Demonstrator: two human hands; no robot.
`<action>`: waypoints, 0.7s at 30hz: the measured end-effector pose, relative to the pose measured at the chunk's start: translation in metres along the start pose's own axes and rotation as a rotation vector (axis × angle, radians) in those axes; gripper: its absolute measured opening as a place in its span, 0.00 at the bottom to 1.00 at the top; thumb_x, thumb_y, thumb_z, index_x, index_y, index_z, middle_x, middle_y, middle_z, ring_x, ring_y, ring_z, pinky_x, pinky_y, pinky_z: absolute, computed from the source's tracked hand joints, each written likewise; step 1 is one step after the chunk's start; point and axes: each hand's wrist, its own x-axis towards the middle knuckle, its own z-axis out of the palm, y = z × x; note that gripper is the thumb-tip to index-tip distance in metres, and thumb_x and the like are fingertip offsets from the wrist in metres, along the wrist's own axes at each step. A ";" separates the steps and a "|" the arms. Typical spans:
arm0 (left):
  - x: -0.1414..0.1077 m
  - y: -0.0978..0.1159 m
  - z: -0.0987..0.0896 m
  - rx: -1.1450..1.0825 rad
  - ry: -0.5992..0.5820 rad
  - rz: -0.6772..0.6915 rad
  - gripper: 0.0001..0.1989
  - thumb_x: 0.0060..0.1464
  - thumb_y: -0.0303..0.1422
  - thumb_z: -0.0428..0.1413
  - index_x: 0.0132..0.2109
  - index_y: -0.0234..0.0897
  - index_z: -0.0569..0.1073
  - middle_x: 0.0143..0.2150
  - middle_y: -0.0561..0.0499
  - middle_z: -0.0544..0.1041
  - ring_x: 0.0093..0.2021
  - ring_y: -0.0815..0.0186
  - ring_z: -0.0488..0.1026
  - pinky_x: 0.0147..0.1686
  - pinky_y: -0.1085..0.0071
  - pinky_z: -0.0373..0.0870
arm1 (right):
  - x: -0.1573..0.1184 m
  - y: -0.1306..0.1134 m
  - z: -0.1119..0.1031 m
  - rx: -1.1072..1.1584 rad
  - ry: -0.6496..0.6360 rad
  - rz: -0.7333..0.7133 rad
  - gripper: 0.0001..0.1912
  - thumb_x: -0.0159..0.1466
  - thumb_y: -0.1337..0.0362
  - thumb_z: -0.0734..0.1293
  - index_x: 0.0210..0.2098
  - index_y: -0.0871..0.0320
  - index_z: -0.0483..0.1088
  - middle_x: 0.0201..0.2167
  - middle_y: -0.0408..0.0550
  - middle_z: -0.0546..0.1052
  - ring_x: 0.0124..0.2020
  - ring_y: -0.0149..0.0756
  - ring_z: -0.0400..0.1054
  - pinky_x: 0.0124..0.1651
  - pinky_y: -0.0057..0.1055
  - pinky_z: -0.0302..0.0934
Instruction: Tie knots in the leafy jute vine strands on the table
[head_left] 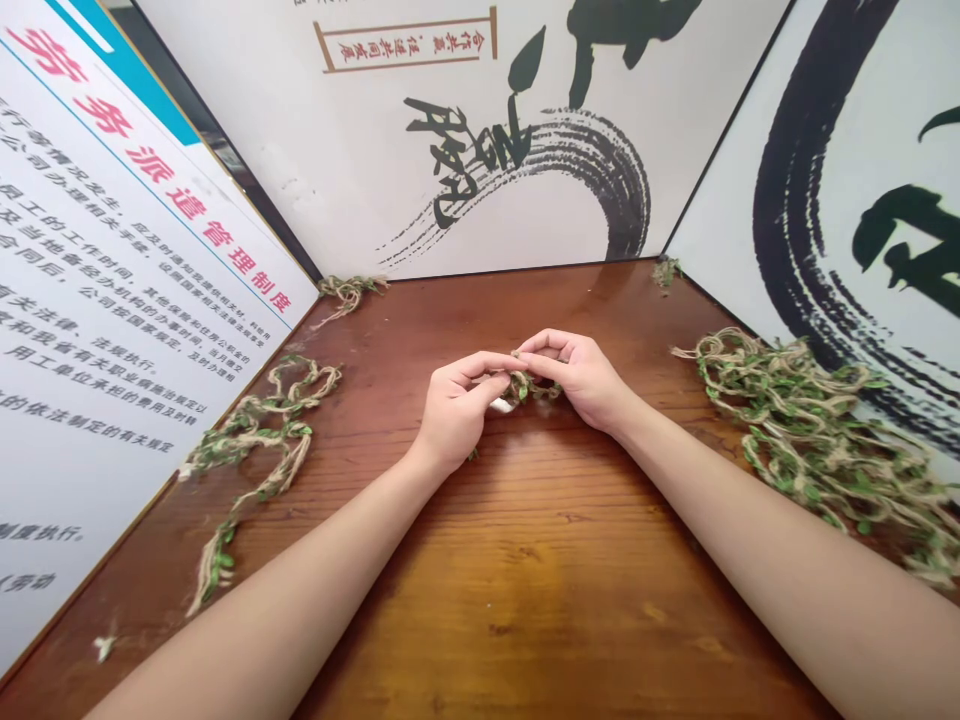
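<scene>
Both hands meet over the middle of the wooden table, fingertips close together. My left hand (pixel 457 408) pinches a short twist of jute twine with small green leaves (pixel 531 387). From the other side, my right hand (pixel 583 375) has thumb and fingers closed on the same leafy twine. Part of the twine is hidden behind the fingers. A small white piece (pixel 501 405) shows beneath the left fingers; its kind is unclear.
A large heap of leafy twine (pixel 817 430) lies at the right, a looser tangle (pixel 262 430) at the left. Small bunches sit in the back corners, one of them twine (pixel 349 292). A white scrap (pixel 103 648) lies front left. Printed panels (pixel 510 230) enclose the wooden table (pixel 487 610).
</scene>
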 end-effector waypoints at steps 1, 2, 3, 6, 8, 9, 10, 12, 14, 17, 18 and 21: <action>0.000 0.001 0.000 -0.015 -0.006 -0.013 0.07 0.50 0.30 0.62 0.37 0.38 0.84 0.33 0.49 0.82 0.32 0.66 0.77 0.29 0.71 0.76 | 0.000 0.000 0.000 0.002 0.009 0.003 0.16 0.52 0.54 0.80 0.31 0.58 0.77 0.26 0.43 0.78 0.27 0.29 0.68 0.33 0.28 0.62; 0.000 0.001 -0.001 -0.024 -0.011 -0.020 0.07 0.50 0.30 0.61 0.36 0.37 0.84 0.33 0.49 0.82 0.32 0.66 0.77 0.29 0.71 0.76 | 0.000 0.000 0.000 0.006 0.019 0.005 0.16 0.52 0.54 0.80 0.31 0.58 0.77 0.25 0.43 0.78 0.26 0.29 0.67 0.32 0.29 0.62; -0.001 0.002 -0.001 -0.027 -0.020 -0.021 0.07 0.49 0.29 0.61 0.36 0.37 0.84 0.34 0.49 0.82 0.32 0.65 0.77 0.30 0.71 0.76 | 0.001 0.000 0.001 0.013 0.031 0.008 0.16 0.51 0.54 0.80 0.31 0.58 0.77 0.25 0.43 0.78 0.26 0.29 0.67 0.32 0.29 0.62; -0.001 0.002 -0.003 -0.001 -0.067 -0.002 0.12 0.44 0.25 0.61 0.39 0.38 0.83 0.37 0.49 0.84 0.36 0.65 0.79 0.37 0.70 0.77 | 0.002 0.001 0.000 0.037 0.064 0.011 0.15 0.51 0.55 0.79 0.30 0.57 0.76 0.24 0.42 0.77 0.25 0.29 0.67 0.32 0.30 0.63; -0.001 0.001 -0.004 0.040 -0.094 0.019 0.16 0.42 0.23 0.62 0.41 0.38 0.82 0.40 0.49 0.84 0.39 0.64 0.79 0.42 0.69 0.76 | 0.004 0.002 -0.001 0.063 0.081 0.012 0.15 0.51 0.56 0.79 0.31 0.57 0.76 0.23 0.42 0.76 0.25 0.30 0.67 0.32 0.30 0.63; -0.001 0.001 -0.004 0.058 -0.106 0.028 0.17 0.41 0.23 0.62 0.42 0.38 0.82 0.41 0.49 0.84 0.41 0.63 0.80 0.43 0.68 0.76 | 0.004 0.002 -0.001 0.081 0.091 0.014 0.15 0.51 0.56 0.79 0.31 0.57 0.76 0.23 0.41 0.76 0.25 0.30 0.67 0.32 0.30 0.63; -0.001 0.002 -0.004 0.070 -0.116 0.034 0.18 0.41 0.23 0.62 0.42 0.38 0.82 0.42 0.49 0.84 0.42 0.62 0.80 0.44 0.68 0.76 | 0.005 0.002 -0.001 0.099 0.104 0.018 0.14 0.51 0.56 0.79 0.31 0.57 0.76 0.23 0.41 0.76 0.25 0.30 0.67 0.32 0.30 0.62; -0.001 0.002 -0.004 0.086 -0.128 0.038 0.19 0.40 0.23 0.63 0.43 0.37 0.81 0.44 0.48 0.84 0.42 0.62 0.80 0.44 0.68 0.76 | 0.005 0.002 -0.001 0.132 0.138 0.032 0.14 0.50 0.57 0.78 0.31 0.58 0.76 0.23 0.41 0.76 0.25 0.30 0.67 0.32 0.29 0.62; -0.001 0.002 -0.004 0.103 -0.130 0.028 0.19 0.40 0.23 0.64 0.44 0.37 0.81 0.45 0.48 0.83 0.41 0.63 0.79 0.41 0.69 0.75 | 0.006 0.001 -0.001 0.163 0.178 0.045 0.14 0.50 0.58 0.78 0.31 0.58 0.75 0.22 0.41 0.76 0.25 0.29 0.67 0.32 0.29 0.61; -0.002 0.002 -0.005 0.123 -0.123 0.000 0.20 0.41 0.25 0.65 0.45 0.36 0.81 0.43 0.48 0.83 0.38 0.65 0.79 0.38 0.71 0.74 | 0.006 -0.001 -0.001 0.222 0.222 0.055 0.13 0.49 0.60 0.78 0.30 0.59 0.75 0.22 0.41 0.76 0.26 0.29 0.67 0.33 0.29 0.62; -0.002 0.002 -0.006 0.119 -0.126 -0.008 0.20 0.41 0.25 0.66 0.46 0.36 0.81 0.43 0.48 0.83 0.37 0.65 0.79 0.37 0.71 0.74 | 0.006 -0.001 -0.001 0.240 0.232 0.057 0.13 0.49 0.60 0.78 0.29 0.59 0.75 0.22 0.41 0.76 0.26 0.29 0.68 0.33 0.28 0.62; -0.002 0.000 -0.007 0.102 -0.142 -0.011 0.22 0.43 0.29 0.69 0.48 0.36 0.81 0.44 0.47 0.83 0.39 0.63 0.80 0.39 0.69 0.76 | 0.006 -0.002 -0.002 0.273 0.251 0.068 0.13 0.48 0.61 0.78 0.29 0.59 0.75 0.22 0.42 0.76 0.26 0.29 0.68 0.33 0.28 0.62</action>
